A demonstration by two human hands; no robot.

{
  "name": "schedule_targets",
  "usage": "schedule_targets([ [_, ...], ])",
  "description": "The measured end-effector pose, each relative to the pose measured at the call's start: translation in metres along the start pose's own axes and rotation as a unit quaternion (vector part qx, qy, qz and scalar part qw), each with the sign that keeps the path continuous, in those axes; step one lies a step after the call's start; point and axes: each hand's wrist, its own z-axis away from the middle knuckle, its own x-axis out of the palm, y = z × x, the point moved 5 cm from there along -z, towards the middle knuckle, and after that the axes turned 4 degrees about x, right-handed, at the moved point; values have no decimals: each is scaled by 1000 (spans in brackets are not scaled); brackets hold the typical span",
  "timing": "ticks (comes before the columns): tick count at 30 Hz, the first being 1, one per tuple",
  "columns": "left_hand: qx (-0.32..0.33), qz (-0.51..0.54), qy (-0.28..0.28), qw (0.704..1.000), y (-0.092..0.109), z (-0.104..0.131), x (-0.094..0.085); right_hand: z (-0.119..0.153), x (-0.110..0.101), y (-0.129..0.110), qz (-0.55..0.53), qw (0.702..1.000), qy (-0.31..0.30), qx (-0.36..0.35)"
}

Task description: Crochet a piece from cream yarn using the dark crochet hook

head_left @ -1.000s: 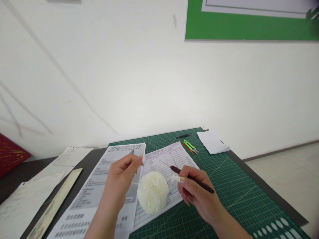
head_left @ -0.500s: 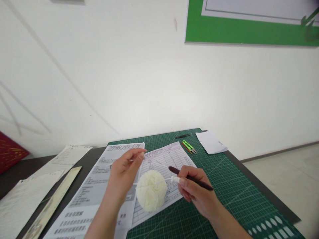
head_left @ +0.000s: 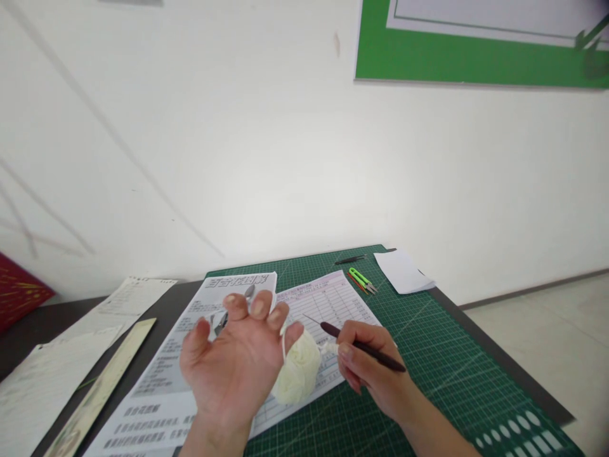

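Note:
My left hand is turned palm up with the fingers apart and slightly curled. A strand of pale yarn loops round its little finger. Beside that hand, partly hidden by it, a cream yarn ball rests on the printed sheets. My right hand grips a crochet hook with a dark brown handle, its thin metal tip pointing up and left. Between that thumb and fingers is also a small white crocheted piece, joined to the yarn near the ball.
Under the hands lie a printed chart and a pattern sheet on a green cutting mat. Green thread snips, dark tweezers and white paper lie farther back. More papers are at the left, before a white wall.
My left hand has rolled from a pinch to an open palm facing up, with yarn now round its little finger. My right hand stays nearly still with the hook.

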Motion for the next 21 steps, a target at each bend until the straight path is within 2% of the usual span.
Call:
schedule_targets([
  [1,51,-82,-16,995,5,1,1,0,0,0,-1,1000,-1,-2],
  [2,114,-205,-34,972,11,4,4,0,1,0,-4,1000,-2,-4],
  [3,184,-348,-57,918,17,7,8,0,2,0,-8,1000,-2,-4],
  [4,248,-502,-88,824,20,11,15,-1,2,0,-13,1000,-2,-3],
  [5,297,-631,-129,705,19,16,22,-1,2,-1,-19,1000,-2,-3],
  [6,328,-711,-171,598,16,19,26,-1,2,-2,-25,1000,-1,-5],
  [7,330,-760,-206,521,12,20,28,-1,2,-2,-29,1000,0,-7],
  [8,312,-795,-225,469,9,18,27,-1,2,-3,-31,999,1,-9],
  [9,280,-820,-235,442,7,15,24,-1,1,-3,-32,999,3,-12],
  [10,235,-840,-233,429,6,10,20,-1,1,-3,-32,999,3,-13],
  [12,126,-868,-213,430,5,2,10,-1,0,-3,-29,999,2,-13],
  [13,67,-870,-200,446,4,-1,5,-1,0,-2,-28,1000,1,-13],
  [14,11,-857,-188,479,3,-3,1,0,0,-2,-28,1000,0,-12],
  [15,-43,-820,-181,541,0,-3,-2,0,1,-2,-28,1000,0,-11],
  [16,-90,-758,-176,622,-3,-2,-3,0,1,-2,-30,1000,0,-10],
  [17,-120,-680,-169,704,-7,0,-3,0,1,-1,-34,999,0,-8],
  [18,-131,-600,-163,772,-10,1,0,0,2,-1,-38,999,-3,-5],
  [19,-132,-525,-152,827,-13,2,1,-1,3,-1,-43,999,-7,-5],
  [21,-117,-462,-128,870,-19,4,2,-1,4,-2,-49,999,-13,-10],
])
